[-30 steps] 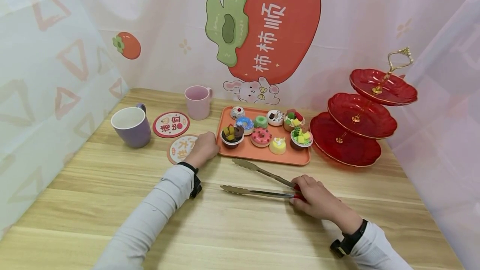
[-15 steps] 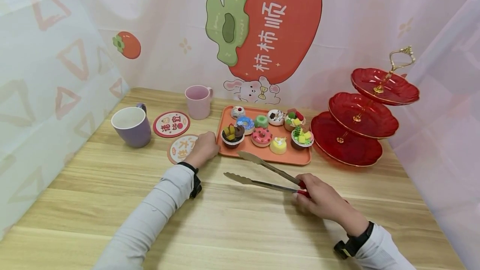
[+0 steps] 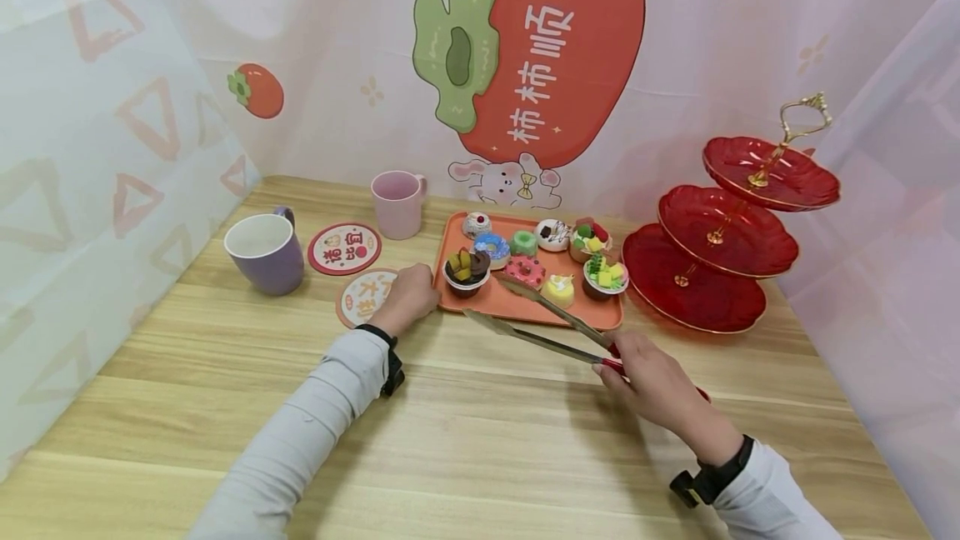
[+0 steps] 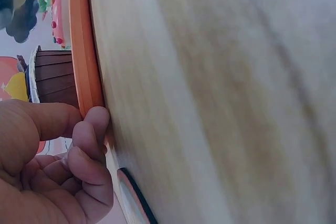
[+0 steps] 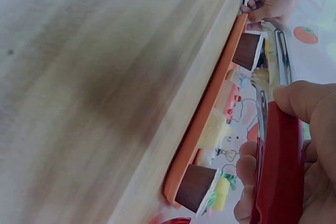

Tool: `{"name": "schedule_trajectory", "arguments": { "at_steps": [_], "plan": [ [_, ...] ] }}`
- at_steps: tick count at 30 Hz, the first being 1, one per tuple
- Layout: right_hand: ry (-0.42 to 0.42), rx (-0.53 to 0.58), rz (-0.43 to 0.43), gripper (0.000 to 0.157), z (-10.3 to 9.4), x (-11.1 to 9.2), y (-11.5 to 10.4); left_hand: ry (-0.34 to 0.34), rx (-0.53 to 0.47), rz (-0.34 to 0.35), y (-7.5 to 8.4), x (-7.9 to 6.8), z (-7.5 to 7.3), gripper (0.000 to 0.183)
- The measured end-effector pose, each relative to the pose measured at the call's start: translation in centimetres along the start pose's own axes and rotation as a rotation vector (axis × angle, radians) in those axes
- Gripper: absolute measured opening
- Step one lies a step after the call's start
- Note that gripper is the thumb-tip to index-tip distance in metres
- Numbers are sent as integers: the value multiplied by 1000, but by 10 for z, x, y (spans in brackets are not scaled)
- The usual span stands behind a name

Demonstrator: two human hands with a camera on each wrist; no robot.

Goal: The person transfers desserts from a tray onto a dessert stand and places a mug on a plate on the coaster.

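Note:
My left hand (image 3: 408, 300) pinches the front left corner of the orange tray (image 3: 452, 242); in the left wrist view, thumb and fingertip meet at its rim (image 4: 84, 40). My right hand (image 3: 660, 382) grips metal tongs (image 3: 555, 346) by their red handles (image 5: 281, 161). The tongs' arms are spread, tips pointing left over the tray's front edge. One tip overlaps the pink doughnut (image 3: 529, 268) in the head view; the other is just in front of the chocolate cupcake (image 3: 467, 277). Nothing is between the tips. A yellow cake (image 3: 558, 288) and a fruit cupcake (image 3: 604, 276) are on the tray.
A three-tier red stand (image 3: 690, 294) rises right of the tray. On the left are a purple mug (image 3: 273, 265), a pink mug (image 3: 397, 211), a red-rimmed coaster (image 3: 344, 249) and a pale coaster (image 3: 360, 294) partly behind my left hand. A printed curtain (image 3: 337, 40) closes off the back.
My right hand has lifted the tongs and moved slightly right; their tips have shifted forward and right, from the table in front to over the tray's edge. My left hand has stayed put.

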State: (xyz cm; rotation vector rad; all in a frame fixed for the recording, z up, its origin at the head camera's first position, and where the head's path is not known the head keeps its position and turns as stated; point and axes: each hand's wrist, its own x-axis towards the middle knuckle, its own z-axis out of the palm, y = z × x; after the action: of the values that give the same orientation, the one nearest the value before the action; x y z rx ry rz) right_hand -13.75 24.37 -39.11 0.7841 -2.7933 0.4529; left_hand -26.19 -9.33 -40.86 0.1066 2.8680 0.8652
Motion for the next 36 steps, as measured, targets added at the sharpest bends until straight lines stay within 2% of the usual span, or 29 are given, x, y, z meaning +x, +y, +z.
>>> {"name": "schedule_trajectory", "arguments": {
  "at_steps": [6,16,27,36],
  "plan": [
    [25,-14,14,38,-1,6,-1,7,-3,21,0,-2,0,20],
    [-9,-13,66,36,1,16,-6,10,-22,34,0,-3,-1,22],
    [-10,-7,40,38,8,25,-8,10,-23,26,-1,-3,1,25],
    [-33,2,51,37,14,32,-10,17,-29,32,0,-4,0,22]
  ]
}}
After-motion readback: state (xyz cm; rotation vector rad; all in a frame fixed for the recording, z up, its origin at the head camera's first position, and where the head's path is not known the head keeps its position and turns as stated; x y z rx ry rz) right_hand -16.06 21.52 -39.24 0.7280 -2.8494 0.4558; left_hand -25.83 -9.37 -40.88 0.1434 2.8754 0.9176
